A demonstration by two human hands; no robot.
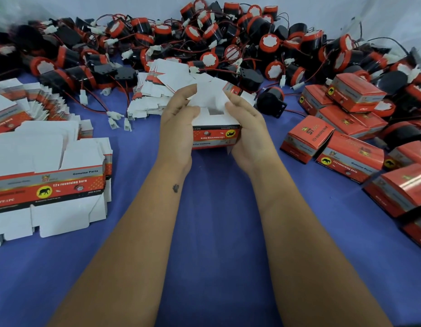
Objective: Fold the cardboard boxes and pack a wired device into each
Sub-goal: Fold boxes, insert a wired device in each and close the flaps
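I see "12v reversing horn" on the half-folded box [215, 135]; my left hand [177, 123] and right hand [247, 128] grasp its sides, white flaps up.

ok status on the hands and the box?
Left hand and right hand both grip the box, flaps open, mid-fold. No horn inside yet. Horn pile behind, nothing in the way.
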